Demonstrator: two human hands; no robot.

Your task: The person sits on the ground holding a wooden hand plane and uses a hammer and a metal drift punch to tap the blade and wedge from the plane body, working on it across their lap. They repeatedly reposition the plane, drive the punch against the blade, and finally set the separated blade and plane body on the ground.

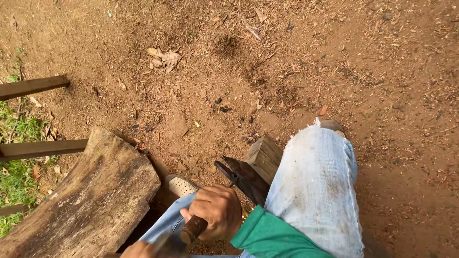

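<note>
A: The daylight is soft and even, bright across the red-brown dirt ground point(344, 56), with no glare.

B: Shadows are faint. A dim patch sits under the weathered log point(84, 200) and beside the denim trouser leg point(316, 188).

A: Focus holds well over the soil and wood chips.

B: The left hand point(141, 253) at the bottom edge is smeared by motion blur. The right hand point(216, 211) is sharper.

A: The wooden rails point(27, 88) splay slightly, hinting at wide-angle distortion.

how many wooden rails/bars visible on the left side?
3. Top rail angled at upper left; middle rail running in under the log slab; bottom rail at lower left over grass. More may be hidden beyond the frame edge or under the slab.
</note>
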